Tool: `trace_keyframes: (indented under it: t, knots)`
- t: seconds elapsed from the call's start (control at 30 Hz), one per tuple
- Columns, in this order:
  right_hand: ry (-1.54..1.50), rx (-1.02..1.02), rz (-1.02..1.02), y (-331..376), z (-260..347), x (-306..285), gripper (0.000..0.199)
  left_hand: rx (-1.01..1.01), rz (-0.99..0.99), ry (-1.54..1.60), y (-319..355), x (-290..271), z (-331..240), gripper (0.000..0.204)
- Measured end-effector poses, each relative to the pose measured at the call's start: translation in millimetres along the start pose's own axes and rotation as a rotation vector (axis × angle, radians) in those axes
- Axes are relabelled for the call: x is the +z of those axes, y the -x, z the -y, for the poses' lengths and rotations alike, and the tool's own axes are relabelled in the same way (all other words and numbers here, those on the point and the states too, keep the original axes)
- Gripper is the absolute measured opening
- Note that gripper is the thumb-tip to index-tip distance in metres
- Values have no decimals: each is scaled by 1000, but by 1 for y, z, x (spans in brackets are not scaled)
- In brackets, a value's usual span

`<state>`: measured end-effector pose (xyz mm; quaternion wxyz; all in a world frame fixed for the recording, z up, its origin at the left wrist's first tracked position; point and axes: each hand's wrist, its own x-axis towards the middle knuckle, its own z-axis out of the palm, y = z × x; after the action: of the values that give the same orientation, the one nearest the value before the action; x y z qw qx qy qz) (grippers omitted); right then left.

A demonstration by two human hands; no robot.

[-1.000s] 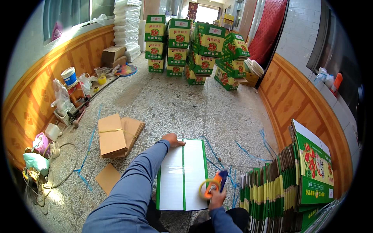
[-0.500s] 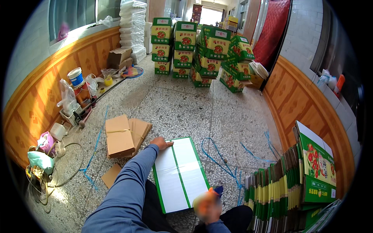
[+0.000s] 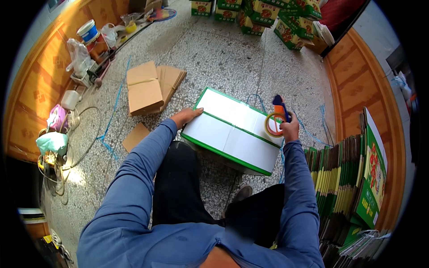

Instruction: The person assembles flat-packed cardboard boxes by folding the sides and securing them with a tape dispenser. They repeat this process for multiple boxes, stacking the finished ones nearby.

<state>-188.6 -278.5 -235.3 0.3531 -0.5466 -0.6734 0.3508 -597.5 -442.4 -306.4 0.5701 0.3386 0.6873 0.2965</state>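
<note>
Our hands are well apart, one at each end of the white-topped, green-edged box [image 3: 232,129]. Box is on the speckled floor [image 3: 214,58], just beyond our knees, set askew with its right end nearer us. Green stripe runs lengthwise down the middle of its top.

Left hand [image 3: 187,117]: on the box's left end, thumb over the top edge. Other fingers mostly hidden; can't tell if we're gripping or just steadying.

Right hand [image 3: 290,128]: clamped on the orange-and-blue tape dispenser [image 3: 279,106], yellowish tape roll [image 3: 273,125] facing left over the box's far right corner. Can't tell if the roll touches the top.

Around us: strapped brown cardboard pile [image 3: 145,94] beyond the left hand, second tied bundle [image 3: 172,82] against its right side, loose brown sheet [image 3: 135,136] nearer us. Blue strap [image 3: 102,138] on the floor left of those. Long row of flattened green-and-yellow cartons [image 3: 335,178] on our right, near the wood-patterned wall. Printed fruit boxes [image 3: 259,15] stacked at the far end, cut off by the frame.
</note>
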Motion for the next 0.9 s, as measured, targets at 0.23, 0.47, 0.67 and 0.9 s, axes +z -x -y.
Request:
trace_keyframes:
  t: [0.23,0.47,0.67,0.9]
  knots:
    - [263,-623,28,51,83,58,63,74,-15,168,9,14,-28,52]
    - [388,-677,122,66,52,75,77,122,-204,-22,-16,-1,-14,49]
    - [352,-780,62,64,44,68,77,378,-264,8,19,37,-104,59]
    - [327,-835,66,61,45,70,74,146,203,459,34,100,-112,46]
